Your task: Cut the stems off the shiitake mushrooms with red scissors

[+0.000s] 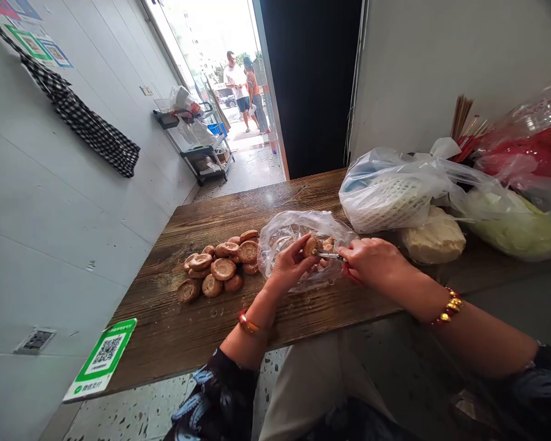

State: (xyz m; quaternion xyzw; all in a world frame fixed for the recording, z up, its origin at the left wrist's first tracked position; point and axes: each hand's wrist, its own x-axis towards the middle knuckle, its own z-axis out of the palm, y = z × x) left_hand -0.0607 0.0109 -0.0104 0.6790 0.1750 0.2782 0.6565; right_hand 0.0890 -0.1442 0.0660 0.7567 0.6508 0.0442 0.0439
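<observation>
My left hand (290, 264) holds a brown shiitake mushroom (311, 247) between thumb and fingers, its stem side turned to the right. In my right hand (371, 260) is a pair of scissors (330, 255); a bit of red handle shows below the fingers, and the metal blades reach the mushroom's stem. Both hands are over an open clear plastic bag (280, 228) lying on the wooden table (165, 337), with some mushroom pieces inside. Left of the bag sits a pile of shiitake mushrooms (223, 269), several with pale, stemless undersides facing up.
On the right stand a plastic bag with a white foam net (390, 199), a pale wrapped block (434, 236), a bagged green vegetable (514, 220) and skewers (461, 116). A QR-code card (103, 358) is at the left edge. Beyond are a cart (202, 150) and two people outside.
</observation>
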